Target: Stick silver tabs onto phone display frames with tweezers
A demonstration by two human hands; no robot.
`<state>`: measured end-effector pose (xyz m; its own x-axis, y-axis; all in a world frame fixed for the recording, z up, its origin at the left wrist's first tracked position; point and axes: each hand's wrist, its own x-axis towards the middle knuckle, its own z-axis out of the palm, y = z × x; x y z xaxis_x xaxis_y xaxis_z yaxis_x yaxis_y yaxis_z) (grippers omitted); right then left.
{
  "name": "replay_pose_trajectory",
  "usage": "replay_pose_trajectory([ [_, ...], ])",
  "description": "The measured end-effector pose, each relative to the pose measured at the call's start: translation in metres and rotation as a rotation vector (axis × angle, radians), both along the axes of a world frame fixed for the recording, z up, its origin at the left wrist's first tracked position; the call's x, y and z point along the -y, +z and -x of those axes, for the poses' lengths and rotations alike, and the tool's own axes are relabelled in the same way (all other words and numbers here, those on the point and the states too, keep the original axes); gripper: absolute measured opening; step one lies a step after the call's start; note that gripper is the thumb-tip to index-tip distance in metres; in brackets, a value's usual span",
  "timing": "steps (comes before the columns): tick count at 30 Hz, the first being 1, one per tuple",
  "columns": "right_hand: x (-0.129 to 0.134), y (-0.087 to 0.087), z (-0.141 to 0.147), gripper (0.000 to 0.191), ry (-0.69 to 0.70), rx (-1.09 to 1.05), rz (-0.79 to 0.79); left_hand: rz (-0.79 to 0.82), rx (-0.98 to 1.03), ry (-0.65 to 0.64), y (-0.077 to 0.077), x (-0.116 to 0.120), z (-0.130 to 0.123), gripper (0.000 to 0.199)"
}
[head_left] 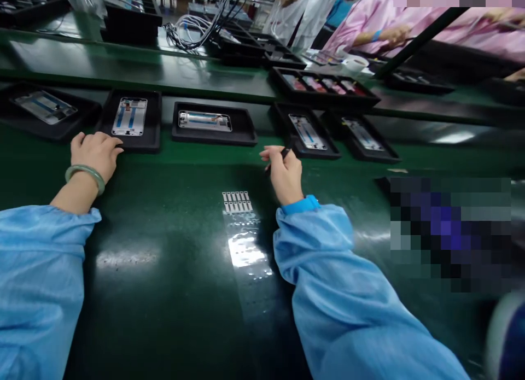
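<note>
The right hand [286,176] is pinching a small black tool [284,154] between thumb and fingers. The left hand [95,156] is not gripping, and its fingers touch a black tray [141,148] holding a phone frame [129,116]. A label strip [237,202] lies between the hands on the green counter [164,314].

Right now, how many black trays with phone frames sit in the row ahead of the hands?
5: the far-left tray, the second tray by the left hand, the middle tray, the fourth tray behind the right hand, the fifth tray. Others may lie past the left edge.
</note>
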<state>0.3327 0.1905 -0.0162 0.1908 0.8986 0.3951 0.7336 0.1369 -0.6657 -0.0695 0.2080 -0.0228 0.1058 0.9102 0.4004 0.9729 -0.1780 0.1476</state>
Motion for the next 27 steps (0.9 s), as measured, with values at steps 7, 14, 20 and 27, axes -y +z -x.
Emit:
replay_pose_trajectory([
  [7,0.060,-0.002,0.003,0.048,0.102,-0.547,0.186,0.001,-0.104,-0.137,0.010,0.061,-0.014,0.037],
  [14,0.076,-0.003,0.006,0.030,0.254,-0.625,0.245,0.152,-0.084,-0.505,0.018,0.150,-0.051,0.020],
  [20,0.086,-0.003,-0.015,0.018,0.312,-0.250,0.130,0.166,-0.022,-0.761,0.034,0.218,-0.108,0.021],
  [27,0.105,-0.008,-0.024,0.030,0.527,0.233,0.150,0.243,0.214,-0.884,0.036,0.236,-0.127,0.034],
])
